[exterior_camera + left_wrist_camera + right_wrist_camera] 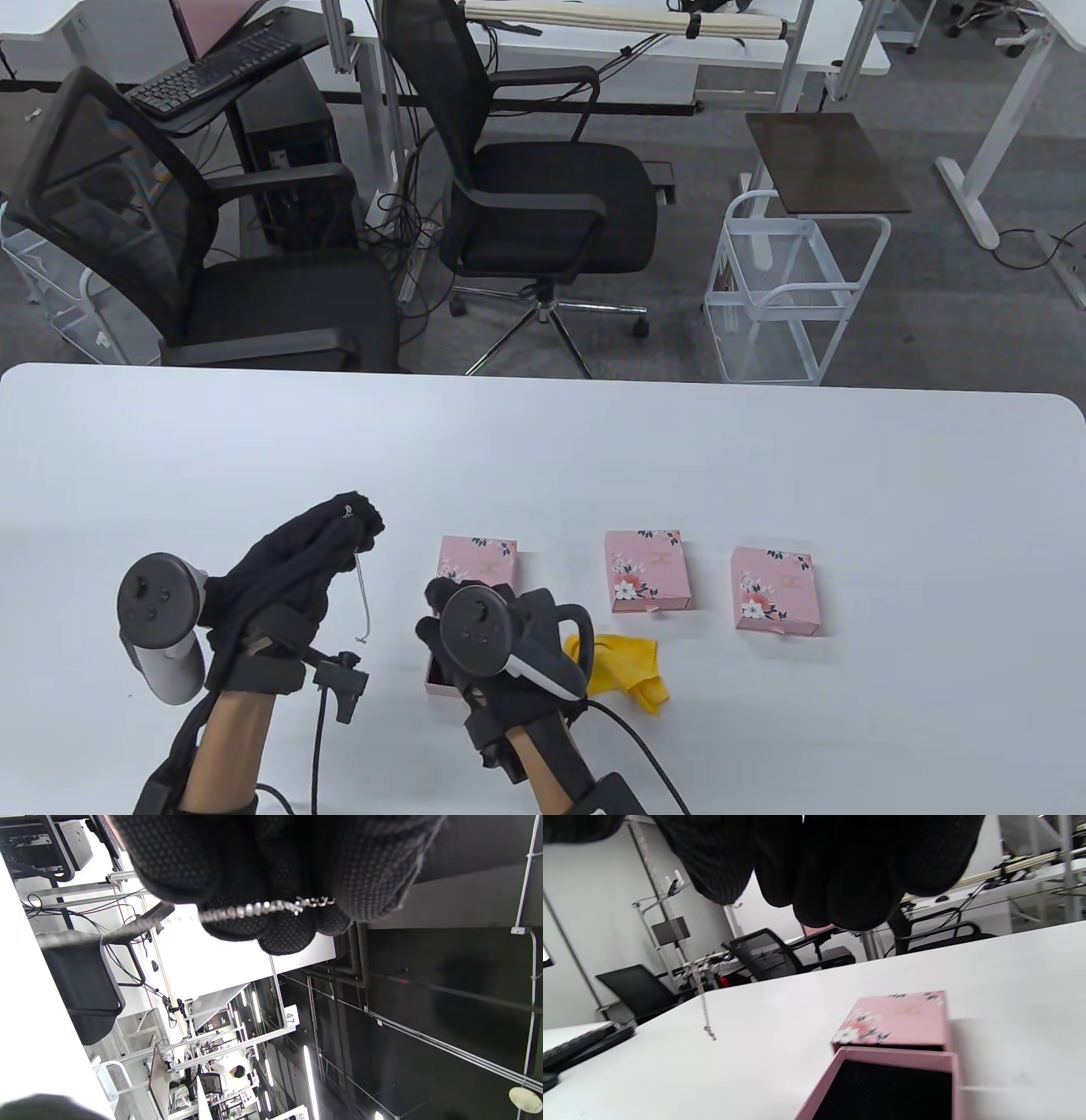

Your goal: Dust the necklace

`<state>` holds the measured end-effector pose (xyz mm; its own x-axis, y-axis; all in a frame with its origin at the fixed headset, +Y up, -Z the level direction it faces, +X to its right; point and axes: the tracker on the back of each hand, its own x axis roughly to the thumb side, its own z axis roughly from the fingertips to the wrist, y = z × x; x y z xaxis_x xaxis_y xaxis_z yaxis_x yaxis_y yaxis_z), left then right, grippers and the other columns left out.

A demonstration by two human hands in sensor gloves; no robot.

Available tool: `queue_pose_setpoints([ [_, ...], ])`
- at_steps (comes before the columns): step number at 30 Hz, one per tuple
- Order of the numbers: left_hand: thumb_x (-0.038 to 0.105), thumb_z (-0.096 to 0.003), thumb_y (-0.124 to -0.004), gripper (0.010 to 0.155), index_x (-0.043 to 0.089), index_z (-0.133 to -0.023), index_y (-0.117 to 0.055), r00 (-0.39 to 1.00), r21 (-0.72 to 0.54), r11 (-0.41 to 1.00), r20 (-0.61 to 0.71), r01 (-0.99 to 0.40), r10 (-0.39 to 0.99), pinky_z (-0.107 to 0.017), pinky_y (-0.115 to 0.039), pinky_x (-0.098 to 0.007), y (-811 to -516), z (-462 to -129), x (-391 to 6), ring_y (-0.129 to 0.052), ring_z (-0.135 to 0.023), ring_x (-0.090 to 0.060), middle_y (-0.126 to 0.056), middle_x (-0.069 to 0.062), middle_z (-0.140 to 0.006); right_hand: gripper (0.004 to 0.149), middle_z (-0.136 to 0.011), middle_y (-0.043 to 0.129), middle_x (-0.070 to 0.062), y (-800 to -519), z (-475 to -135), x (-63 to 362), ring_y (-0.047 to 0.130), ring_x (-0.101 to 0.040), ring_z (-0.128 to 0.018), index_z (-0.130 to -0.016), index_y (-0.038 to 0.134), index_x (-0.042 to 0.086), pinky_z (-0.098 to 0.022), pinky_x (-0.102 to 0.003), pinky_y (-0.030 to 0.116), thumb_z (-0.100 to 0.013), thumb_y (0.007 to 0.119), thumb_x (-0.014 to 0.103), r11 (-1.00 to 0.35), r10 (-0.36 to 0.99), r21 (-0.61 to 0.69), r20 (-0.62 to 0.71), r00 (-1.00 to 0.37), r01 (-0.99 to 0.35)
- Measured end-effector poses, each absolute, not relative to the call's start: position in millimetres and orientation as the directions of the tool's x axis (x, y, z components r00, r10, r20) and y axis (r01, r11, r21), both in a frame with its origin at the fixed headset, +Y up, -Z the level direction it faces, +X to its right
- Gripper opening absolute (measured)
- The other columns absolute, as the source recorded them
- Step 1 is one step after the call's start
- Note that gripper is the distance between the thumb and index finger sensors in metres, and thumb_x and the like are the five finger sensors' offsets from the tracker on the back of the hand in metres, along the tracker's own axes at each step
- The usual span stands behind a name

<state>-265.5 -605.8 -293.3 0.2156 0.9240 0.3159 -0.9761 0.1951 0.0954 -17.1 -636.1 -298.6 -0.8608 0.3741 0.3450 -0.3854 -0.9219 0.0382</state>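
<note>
A thin silver necklace [366, 603] hangs above the table from my left hand [356, 519], which is raised and pinches the chain at its fingertips. In the left wrist view the chain [254, 908] lies across the gloved fingertips [237, 925]. My right hand [434, 613] hovers over the open pink drawer [436, 677] of the nearest jewellery box, its fingers [840, 878] loosely curled and holding nothing. The drawer [882, 1086] has a black lining and juts out of its floral sleeve [899, 1018]. The chain [702, 1001] dangles left of the box. A yellow cloth [632, 666] lies crumpled just right of my right hand.
Two more closed pink floral boxes [646, 570] [776, 588] stand in a row to the right on the white table [764, 458]. Beyond the far edge are black office chairs [543, 195] and a white wire cart [789, 289].
</note>
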Motion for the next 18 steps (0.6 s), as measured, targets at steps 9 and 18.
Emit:
queue_pose_setpoints([
  [9,0.047,-0.0545,-0.088,0.038,0.030,-0.088,-0.092,0.233,0.072,0.222,0.339,-0.972,0.912,-0.052,-0.085,-0.042,-603,-289,-252,-0.097,-0.073,-0.023,-0.103,0.001,-0.084,0.054,-0.100,0.077,-0.026,-651,-306,76,0.083,-0.048,-0.077,-0.108,0.066,0.008,-0.058,-0.055,0.073,-0.064,0.078,0.038,-0.965,0.262,0.008,0.091,-0.961,-0.262],
  [18,0.046,-0.0544,-0.088,0.038,0.030,-0.088,-0.092,0.233,0.027,0.239,0.350,-0.971,0.907,-0.052,-0.085,-0.043,-604,-288,-241,-0.097,-0.073,-0.023,-0.103,0.001,-0.084,0.066,-0.099,0.077,-0.033,-736,-308,83,0.083,-0.053,-0.078,-0.106,0.068,0.000,-0.058,-0.058,0.074,-0.062,0.073,0.050,-0.981,0.013,0.193,-0.123,-0.992,-0.037],
])
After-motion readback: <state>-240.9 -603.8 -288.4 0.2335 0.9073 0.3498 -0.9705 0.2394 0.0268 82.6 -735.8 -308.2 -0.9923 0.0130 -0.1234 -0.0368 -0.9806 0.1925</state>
